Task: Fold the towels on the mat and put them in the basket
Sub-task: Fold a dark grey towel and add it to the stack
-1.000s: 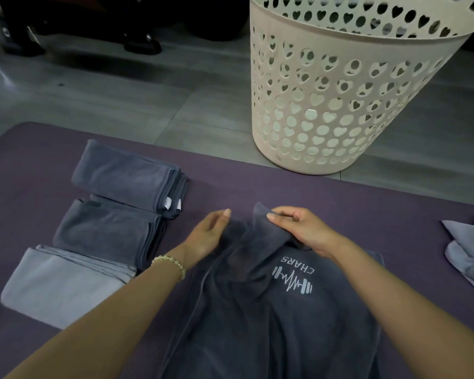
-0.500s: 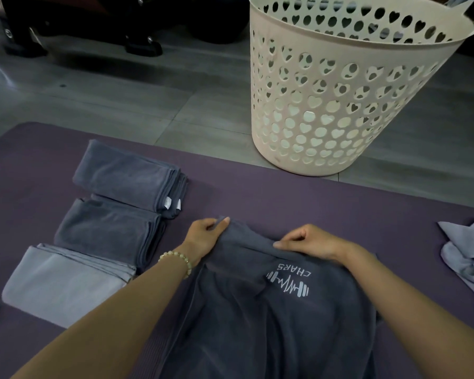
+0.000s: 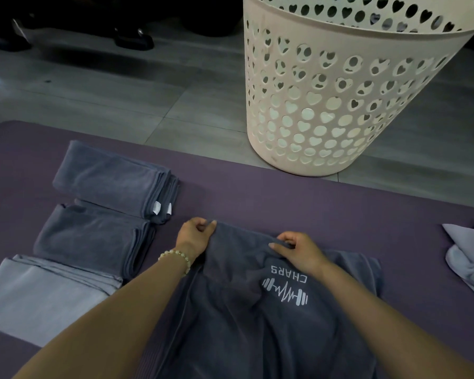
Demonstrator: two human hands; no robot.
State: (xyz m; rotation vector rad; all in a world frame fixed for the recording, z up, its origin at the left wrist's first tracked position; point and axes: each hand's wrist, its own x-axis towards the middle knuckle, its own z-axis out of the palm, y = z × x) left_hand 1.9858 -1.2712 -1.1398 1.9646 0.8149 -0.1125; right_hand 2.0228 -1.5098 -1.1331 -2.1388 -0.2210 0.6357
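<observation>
Left hand (image 3: 193, 236) and right hand (image 3: 296, 251) both pinch far edge of dark grey towel (image 3: 244, 318) on purple mat (image 3: 285, 203), basket (image 3: 339, 105) beyond.

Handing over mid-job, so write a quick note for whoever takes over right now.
Left hand and right hand each pinch the far edge of the dark logo towel, spread on the mat.
Done: three folded towels lie on the mat's left side.
To do: fold this towel and the crumpled pale towel at right, then put all in the basket, on the floor beyond the mat.
</observation>
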